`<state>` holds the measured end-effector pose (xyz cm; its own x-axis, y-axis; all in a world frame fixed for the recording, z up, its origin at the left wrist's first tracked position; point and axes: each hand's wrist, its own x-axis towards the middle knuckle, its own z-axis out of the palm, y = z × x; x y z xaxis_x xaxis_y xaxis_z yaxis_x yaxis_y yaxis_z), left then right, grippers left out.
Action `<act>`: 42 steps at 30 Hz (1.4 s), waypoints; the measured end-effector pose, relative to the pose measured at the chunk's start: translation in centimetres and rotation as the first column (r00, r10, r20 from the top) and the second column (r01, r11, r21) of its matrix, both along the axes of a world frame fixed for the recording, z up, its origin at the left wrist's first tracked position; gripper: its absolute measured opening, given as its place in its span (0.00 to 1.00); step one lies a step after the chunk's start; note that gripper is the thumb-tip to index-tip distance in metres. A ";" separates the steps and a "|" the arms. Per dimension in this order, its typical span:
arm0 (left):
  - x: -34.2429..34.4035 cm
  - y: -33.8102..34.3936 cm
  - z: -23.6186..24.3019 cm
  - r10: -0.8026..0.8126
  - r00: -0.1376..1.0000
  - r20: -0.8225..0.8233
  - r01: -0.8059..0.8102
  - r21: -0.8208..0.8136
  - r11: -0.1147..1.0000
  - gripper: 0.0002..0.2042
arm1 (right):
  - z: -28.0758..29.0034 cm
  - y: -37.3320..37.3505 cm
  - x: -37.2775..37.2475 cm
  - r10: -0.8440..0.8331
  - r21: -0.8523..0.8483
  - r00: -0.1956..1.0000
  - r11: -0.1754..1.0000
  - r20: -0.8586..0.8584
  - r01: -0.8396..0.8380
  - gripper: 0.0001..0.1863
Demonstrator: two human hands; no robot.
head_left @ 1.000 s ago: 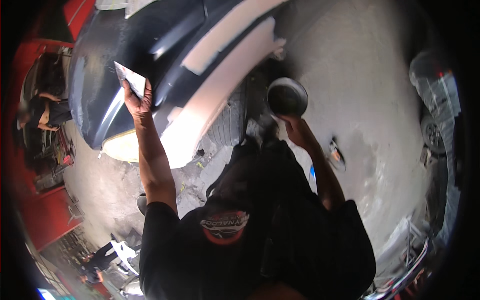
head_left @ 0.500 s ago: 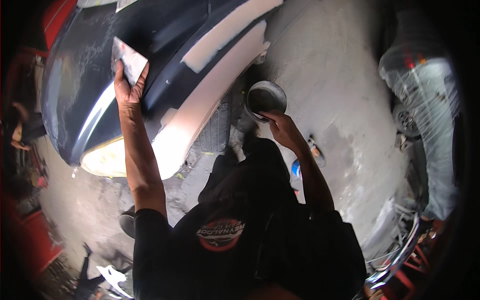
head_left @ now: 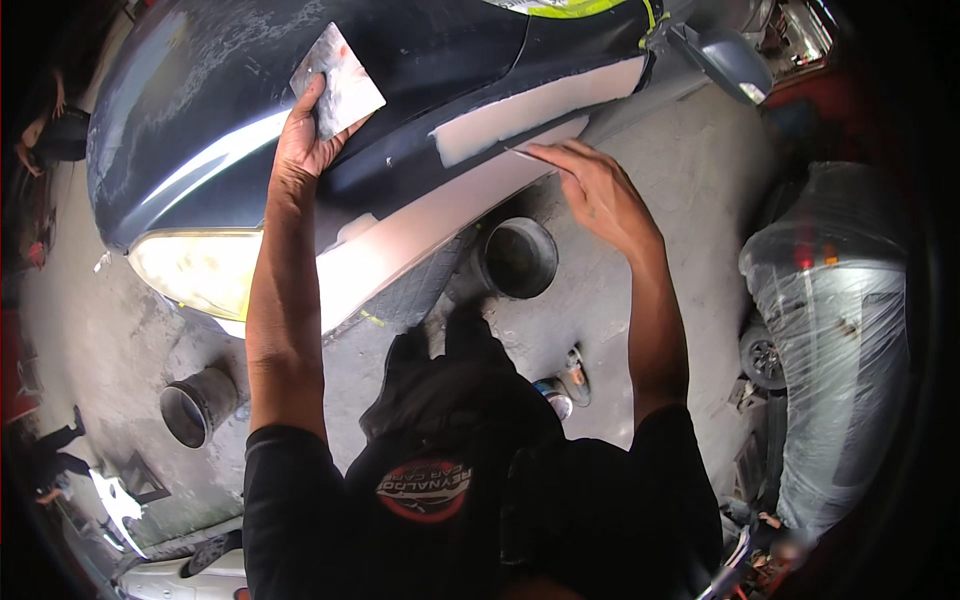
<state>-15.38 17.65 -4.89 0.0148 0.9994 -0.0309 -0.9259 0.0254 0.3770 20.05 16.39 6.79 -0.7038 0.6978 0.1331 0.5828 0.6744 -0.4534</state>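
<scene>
My left hand (head_left: 306, 145) grips a flat, light-coloured square plate (head_left: 342, 85) with reddish smears, thumb on top, over the dark car body (head_left: 230, 90). My right hand (head_left: 600, 198) is closed, fingers pinching a thin, light flat piece (head_left: 518, 153), seen nearly edge-on; its kind is unclear. That piece is close to the pale pink lower strip (head_left: 450, 205) along the fender; whether it touches cannot be told. Above lies a second pink patch (head_left: 545, 108). Below the right hand, a round bucket (head_left: 551, 262) with dark contents stands beside the tyre (head_left: 410, 295).
The lit headlamp area (head_left: 195, 265) is edged with yellow tape. Another bucket (head_left: 213, 392) stands at left, while a can (head_left: 553, 398) and a bottle-like item (head_left: 577, 375) sit near my feet. A plastic-covered car (head_left: 845, 370) is at right. One person (head_left: 60, 130) is far left.
My right hand has left the bucket's rim and risen to the fender's pink strip. My left hand still holds the plate. The whole view has shifted, bringing the car's mirror into sight.
</scene>
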 end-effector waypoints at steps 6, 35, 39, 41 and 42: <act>0.4 -0.4 0.7 0.045 0.997 -0.059 -0.049 -0.077 0.996 0.21 | -0.8 3.6 -3.9 0.131 0.156 0.976 0.975 0.175 -0.159 0.21; 0.4 -0.5 0.8 0.024 1.000 0.000 -0.024 -0.062 0.998 0.21 | -4.3 4.1 -7.6 0.045 0.435 0.971 0.889 0.234 -0.146 0.24; 0.3 -0.5 0.6 0.016 1.000 0.024 -0.014 -0.066 0.998 0.21 | -4.7 4.4 -8.2 0.067 0.407 0.954 0.894 0.292 -0.188 0.25; 0.5 -0.4 0.8 0.015 1.000 0.015 -0.014 -0.060 0.998 0.21 | -5.3 4.1 -7.9 0.069 0.449 0.966 0.875 0.250 -0.179 0.19; 0.6 -0.5 0.8 0.015 1.000 0.017 -0.014 -0.060 0.998 0.21 | -5.5 3.8 -7.5 0.069 0.449 0.965 0.875 0.252 -0.180 0.19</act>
<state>-14.77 17.19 -4.11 0.0012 0.9959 -0.0906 -0.9328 0.0337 0.3588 12.54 20.20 1.24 -0.8302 0.4985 0.2495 0.5272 0.8475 0.0610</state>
